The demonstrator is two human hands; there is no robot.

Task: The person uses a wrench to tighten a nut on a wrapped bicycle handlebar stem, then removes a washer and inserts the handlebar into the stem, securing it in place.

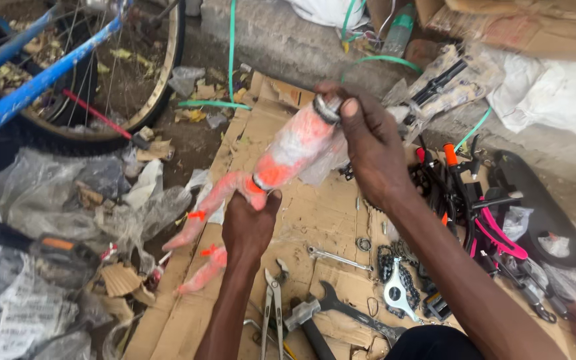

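Holding an orange bicycle fork (281, 163), mostly plastic-wrapped, above flattened cardboard (315, 213), left hand (248, 223) closed round its crown, right hand (365, 143) pinching the steerer top, pliers (271, 307) below, unwrapping barely begun.

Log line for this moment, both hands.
left hand: grips plastic-wrapped orange bicycle fork at crown | right hand: holds fork's top end | below: flattened cardboard

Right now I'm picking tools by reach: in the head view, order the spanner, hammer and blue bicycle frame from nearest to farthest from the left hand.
1. Spanner: on the cardboard, just right of the left hand.
2. Hammer: lower right, near the bottom edge.
3. Blue bicycle frame: far upper left, by the wheel.
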